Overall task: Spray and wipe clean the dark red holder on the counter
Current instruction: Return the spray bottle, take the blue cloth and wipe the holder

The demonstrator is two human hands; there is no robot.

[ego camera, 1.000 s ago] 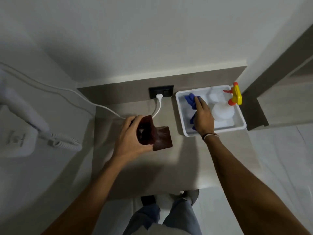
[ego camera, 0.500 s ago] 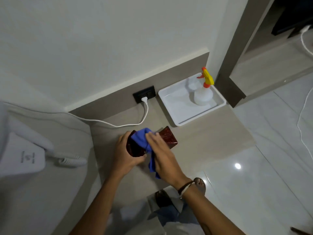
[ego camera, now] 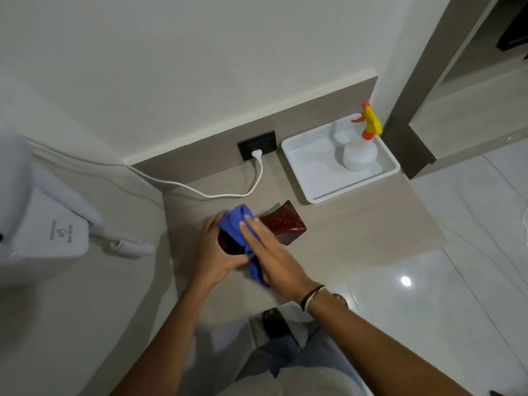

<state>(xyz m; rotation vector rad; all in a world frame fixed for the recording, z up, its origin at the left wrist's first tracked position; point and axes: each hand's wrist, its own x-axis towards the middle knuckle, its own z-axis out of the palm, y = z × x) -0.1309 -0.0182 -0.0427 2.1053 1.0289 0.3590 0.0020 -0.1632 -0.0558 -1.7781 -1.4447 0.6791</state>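
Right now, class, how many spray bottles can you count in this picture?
1. The spray bottle stands in the white tray at the counter's back right corner. None other shows.

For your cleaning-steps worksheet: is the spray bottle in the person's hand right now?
No: the spray bottle stands in the white tray, while the right hand presses the blue cloth on the holder.

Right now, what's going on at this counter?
A person is wiping the dark red holder, which lies tipped on the counter. The left hand steadies it at its open end, while the right hand presses a blue cloth over it. The spray bottle stands unused in the white tray by the wall, apart from the holder. A white cord runs from the black outlet across the counter.
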